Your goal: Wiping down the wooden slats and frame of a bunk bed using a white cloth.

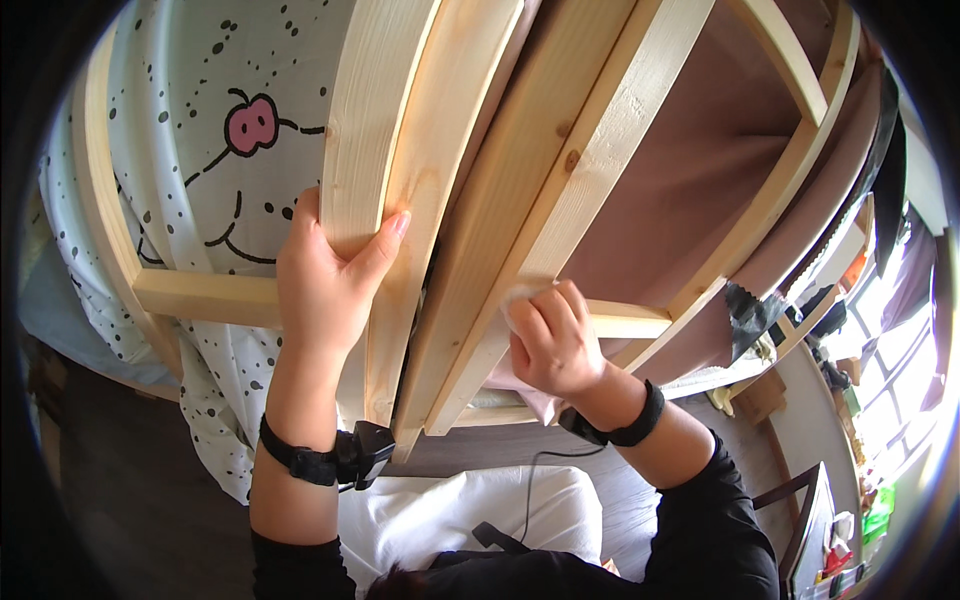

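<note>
Wrapped around a pale wooden post (375,127) of a bed frame is my left hand (330,277), its thumb lying across the post's face. My right hand (551,337) is curled against a second wooden post (600,142) to the right, with a bit of whitish material at its fingertips, too blurred to name. Between the posts runs a narrow dark gap. Behind the left post hangs a white curtain (217,67) with black spots and a pink-nosed drawing. A dusty-pink curtain (675,210) hangs behind the right post.
Wooden crossbars (210,296) join the posts at both sides. A white cloth-covered surface (487,502) lies in front of my body, with a black cable (531,487) over it. Black tape (750,319) clings to the pink curtain's edge. A dark-framed chair (810,517) stands at lower right.
</note>
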A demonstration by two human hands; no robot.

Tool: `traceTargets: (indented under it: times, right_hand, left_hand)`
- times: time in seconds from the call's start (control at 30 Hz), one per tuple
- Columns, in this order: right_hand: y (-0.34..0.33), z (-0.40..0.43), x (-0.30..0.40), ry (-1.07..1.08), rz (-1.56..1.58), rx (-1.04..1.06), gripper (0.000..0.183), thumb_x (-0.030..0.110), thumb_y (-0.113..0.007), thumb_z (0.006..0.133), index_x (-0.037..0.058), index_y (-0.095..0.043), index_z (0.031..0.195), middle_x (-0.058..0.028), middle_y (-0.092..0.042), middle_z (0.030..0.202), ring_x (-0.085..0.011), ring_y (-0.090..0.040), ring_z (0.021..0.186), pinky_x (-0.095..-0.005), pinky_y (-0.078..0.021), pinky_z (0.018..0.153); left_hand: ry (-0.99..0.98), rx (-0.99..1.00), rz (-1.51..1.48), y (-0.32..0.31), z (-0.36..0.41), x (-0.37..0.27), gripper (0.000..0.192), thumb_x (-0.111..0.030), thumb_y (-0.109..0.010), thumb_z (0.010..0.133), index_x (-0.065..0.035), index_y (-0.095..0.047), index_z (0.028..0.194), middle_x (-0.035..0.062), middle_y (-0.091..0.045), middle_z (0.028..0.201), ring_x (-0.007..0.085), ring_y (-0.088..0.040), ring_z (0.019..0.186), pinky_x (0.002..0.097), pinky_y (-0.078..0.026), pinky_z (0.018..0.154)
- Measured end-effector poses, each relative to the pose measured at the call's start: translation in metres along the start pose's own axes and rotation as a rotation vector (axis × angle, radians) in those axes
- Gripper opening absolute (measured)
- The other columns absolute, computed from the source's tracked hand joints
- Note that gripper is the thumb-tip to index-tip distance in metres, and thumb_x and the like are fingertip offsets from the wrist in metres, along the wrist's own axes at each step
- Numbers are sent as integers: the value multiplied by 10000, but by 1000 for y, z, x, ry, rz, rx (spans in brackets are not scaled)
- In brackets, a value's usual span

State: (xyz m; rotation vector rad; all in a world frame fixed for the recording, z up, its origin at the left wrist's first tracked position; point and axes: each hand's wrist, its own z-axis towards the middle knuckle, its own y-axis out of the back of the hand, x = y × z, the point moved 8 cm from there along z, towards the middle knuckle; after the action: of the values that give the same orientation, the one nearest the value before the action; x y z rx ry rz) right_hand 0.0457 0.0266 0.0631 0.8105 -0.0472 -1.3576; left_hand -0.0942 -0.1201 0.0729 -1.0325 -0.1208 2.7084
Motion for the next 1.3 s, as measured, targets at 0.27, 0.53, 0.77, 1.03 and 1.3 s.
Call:
traceTargets:
  times: [0.27,0.53,0.77,1.03,1.3]
  right_hand:
    - [34,41,-19,-35,-18,-195,291,-63,-537,540,10,-528,822,-132,-471,731,-300,-485,671,-397,-420,580]
    - [40,31,-36,-73,-30,-179,298,-71,-534,547,5,-522,835,-142,-478,741,-305,-465,622,-406,-415,555]
    - [35,51,-20,-4,-64,-123,297,-74,-533,538,11,-510,821,-139,-439,709,-313,-440,619,-413,-391,546]
    - [83,106,-50,-71,-200,-324,197,-58,-535,608,19,-501,787,-145,-458,701,-335,-453,651,-419,-399,598]
    - [102,106,-74,-129,-188,-354,173,-50,-542,612,7,-503,771,-166,-484,712,-360,-483,687,-427,-411,599]
  left_hand:
    - [-33,-15,-18,-1,1,2,352,-215,-715,788,29,-514,942,107,-667,821,137,-641,711,256,-503,648]
    - [-2,-4,10,1,-1,2,371,-219,-725,779,38,-518,951,104,-664,807,135,-639,708,260,-501,646]
    - [-33,2,-13,0,1,2,368,-192,-720,786,46,-502,963,132,-662,827,151,-643,718,264,-502,653]
    - [25,14,-36,-4,1,1,358,-166,-710,793,53,-497,979,136,-656,863,146,-634,750,263,-500,687]
    - [21,14,-44,-5,-1,3,349,-148,-709,788,49,-504,991,121,-649,887,132,-625,768,259,-497,694]
